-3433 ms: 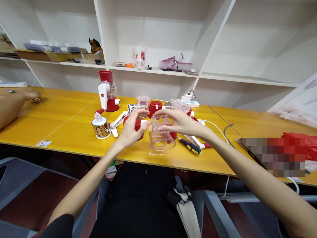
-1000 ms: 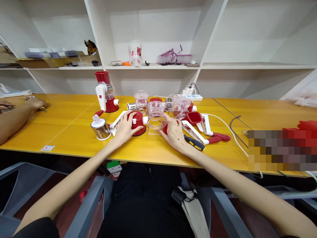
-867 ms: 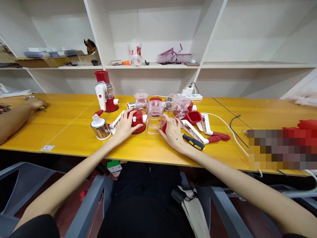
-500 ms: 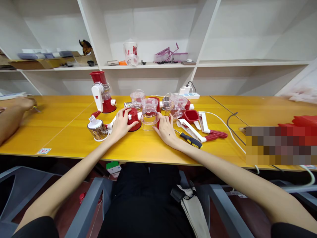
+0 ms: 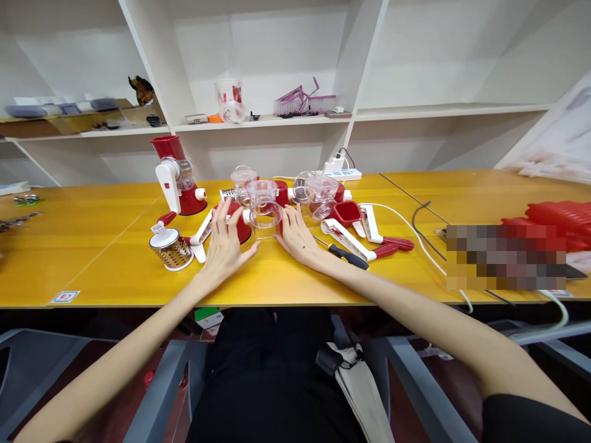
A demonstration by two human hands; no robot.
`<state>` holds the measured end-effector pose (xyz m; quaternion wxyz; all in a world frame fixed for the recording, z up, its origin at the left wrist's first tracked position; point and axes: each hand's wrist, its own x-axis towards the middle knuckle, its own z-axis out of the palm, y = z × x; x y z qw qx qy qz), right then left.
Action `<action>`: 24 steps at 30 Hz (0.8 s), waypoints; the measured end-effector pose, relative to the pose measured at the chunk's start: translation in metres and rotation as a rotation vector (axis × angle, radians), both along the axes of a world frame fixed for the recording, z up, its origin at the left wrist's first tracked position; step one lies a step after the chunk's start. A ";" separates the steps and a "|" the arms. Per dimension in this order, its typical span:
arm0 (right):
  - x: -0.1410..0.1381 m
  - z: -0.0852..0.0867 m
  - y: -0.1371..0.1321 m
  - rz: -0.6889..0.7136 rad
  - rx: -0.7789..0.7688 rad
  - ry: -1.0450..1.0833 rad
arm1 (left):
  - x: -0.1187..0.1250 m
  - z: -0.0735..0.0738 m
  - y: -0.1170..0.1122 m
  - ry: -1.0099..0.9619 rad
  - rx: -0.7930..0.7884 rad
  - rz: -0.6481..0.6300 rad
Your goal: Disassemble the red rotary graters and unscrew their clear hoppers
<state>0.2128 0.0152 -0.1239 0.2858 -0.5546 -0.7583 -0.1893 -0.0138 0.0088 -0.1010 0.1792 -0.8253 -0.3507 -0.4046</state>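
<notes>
Your left hand has fingers spread, gripping nothing, by the smooth red base; can't tell on contact. Your right hand has fingers extended along the clear plastic housing, grip unclear. Housing sits between your hands, round mouth facing you. Perforated metal drum lies left; 2 white crank arms with red grips and a screwdriver lie right. Glossy yellow wood-grain tabletop, white shelving behind. Front edge runs under your forearms; screwdriver limits rightward room, drum leftward.
</notes>
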 end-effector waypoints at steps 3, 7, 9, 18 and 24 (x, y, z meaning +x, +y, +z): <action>0.034 0.005 -0.033 0.023 0.044 -0.029 | 0.017 0.003 -0.019 0.069 0.128 -0.164; 0.103 0.015 -0.069 -0.090 0.102 0.017 | 0.051 -0.007 -0.020 0.195 0.174 -0.350; 0.129 0.018 -0.072 -0.156 0.098 0.042 | 0.072 -0.013 -0.009 0.254 0.151 -0.383; 0.127 0.008 -0.026 -0.245 -0.096 0.053 | 0.132 -0.018 0.021 0.283 -0.033 -0.413; 0.117 0.012 -0.007 -0.271 -0.144 0.086 | 0.127 -0.020 0.020 0.241 -0.187 -0.340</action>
